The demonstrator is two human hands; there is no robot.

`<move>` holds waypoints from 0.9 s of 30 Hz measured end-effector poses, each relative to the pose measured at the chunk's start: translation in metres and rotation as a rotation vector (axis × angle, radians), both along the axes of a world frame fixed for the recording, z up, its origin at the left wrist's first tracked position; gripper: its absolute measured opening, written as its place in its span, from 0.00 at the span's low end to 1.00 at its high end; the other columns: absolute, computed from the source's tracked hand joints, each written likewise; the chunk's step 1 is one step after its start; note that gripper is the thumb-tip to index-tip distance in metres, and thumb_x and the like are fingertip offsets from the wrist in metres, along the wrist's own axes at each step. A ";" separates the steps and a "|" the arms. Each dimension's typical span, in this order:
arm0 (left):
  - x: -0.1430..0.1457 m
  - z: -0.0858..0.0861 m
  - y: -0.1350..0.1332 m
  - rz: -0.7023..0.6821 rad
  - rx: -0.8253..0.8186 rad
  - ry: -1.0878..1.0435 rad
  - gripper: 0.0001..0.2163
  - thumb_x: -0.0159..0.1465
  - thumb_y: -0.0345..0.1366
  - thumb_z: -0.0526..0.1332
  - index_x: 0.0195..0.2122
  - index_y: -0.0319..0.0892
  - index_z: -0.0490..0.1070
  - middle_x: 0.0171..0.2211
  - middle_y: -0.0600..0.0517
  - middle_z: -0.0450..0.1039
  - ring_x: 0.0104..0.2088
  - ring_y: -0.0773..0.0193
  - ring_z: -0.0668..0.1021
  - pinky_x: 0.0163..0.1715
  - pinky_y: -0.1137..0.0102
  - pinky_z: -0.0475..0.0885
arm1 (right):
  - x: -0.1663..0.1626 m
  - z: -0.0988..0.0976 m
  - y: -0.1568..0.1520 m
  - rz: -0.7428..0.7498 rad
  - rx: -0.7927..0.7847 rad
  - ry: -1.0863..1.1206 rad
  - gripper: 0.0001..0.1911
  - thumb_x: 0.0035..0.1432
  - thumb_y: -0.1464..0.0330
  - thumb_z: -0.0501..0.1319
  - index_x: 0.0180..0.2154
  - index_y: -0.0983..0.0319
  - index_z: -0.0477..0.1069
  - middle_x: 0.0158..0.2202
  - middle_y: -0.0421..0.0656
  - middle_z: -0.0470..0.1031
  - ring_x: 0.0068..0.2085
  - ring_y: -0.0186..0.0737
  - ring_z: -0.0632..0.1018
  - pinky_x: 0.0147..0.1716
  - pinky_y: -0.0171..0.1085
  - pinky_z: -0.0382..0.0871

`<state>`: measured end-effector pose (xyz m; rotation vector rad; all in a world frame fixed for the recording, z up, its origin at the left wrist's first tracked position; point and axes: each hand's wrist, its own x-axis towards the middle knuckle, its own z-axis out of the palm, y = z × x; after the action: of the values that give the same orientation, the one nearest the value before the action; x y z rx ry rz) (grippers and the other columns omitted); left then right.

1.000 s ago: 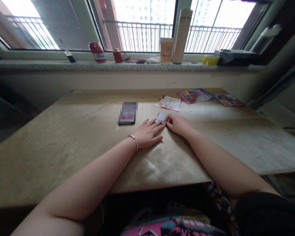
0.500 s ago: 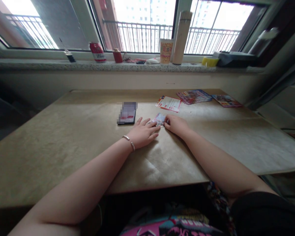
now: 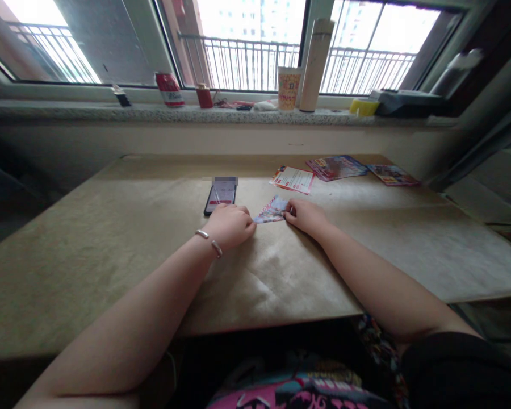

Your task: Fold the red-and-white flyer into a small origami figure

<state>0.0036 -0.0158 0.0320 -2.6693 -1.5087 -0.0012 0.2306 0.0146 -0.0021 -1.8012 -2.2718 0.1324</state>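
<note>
A small colourful paper sheet lies flat on the brown paper-covered table. My right hand pinches its right edge with the fingertips. My left hand, a bracelet on its wrist, rests on the table with fingers curled, touching the sheet's left end. Just beyond my left hand lies a dark phone with its screen lit.
More printed leaflets lie at the back right: a white and red leaflet, a purple leaflet and a third leaflet. The windowsill holds a red can, a paper cup, a tall flask and tape.
The folded paper has been spread out flat and wider to the left. My left hand slid left and curled its fingers, uncovering more of the sheet; the right hand stayed at the right edge.
</note>
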 end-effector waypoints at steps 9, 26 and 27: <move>-0.003 0.000 0.004 0.057 -0.112 -0.085 0.17 0.63 0.42 0.52 0.33 0.42 0.80 0.39 0.46 0.78 0.39 0.60 0.77 0.39 0.69 0.68 | 0.002 -0.001 0.001 -0.003 -0.005 0.006 0.09 0.58 0.60 0.57 0.37 0.57 0.71 0.38 0.42 0.78 0.36 0.40 0.75 0.29 0.34 0.60; -0.019 -0.002 0.015 -0.019 -0.175 -0.109 0.14 0.59 0.37 0.55 0.30 0.44 0.81 0.35 0.47 0.78 0.35 0.60 0.78 0.40 0.69 0.71 | 0.002 0.002 -0.003 0.013 0.007 0.017 0.10 0.57 0.61 0.57 0.37 0.58 0.73 0.39 0.43 0.78 0.36 0.39 0.75 0.29 0.34 0.61; -0.019 -0.001 0.014 -0.017 -0.179 -0.103 0.13 0.59 0.37 0.55 0.31 0.44 0.81 0.36 0.47 0.78 0.35 0.60 0.78 0.40 0.69 0.70 | 0.002 0.002 -0.003 0.013 0.008 0.020 0.10 0.57 0.61 0.57 0.37 0.58 0.73 0.39 0.43 0.78 0.36 0.39 0.75 0.29 0.34 0.61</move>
<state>-0.0151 -0.0013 0.0308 -2.8628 -1.5866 -0.0053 0.2328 0.0112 0.0003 -1.7736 -2.2673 0.1429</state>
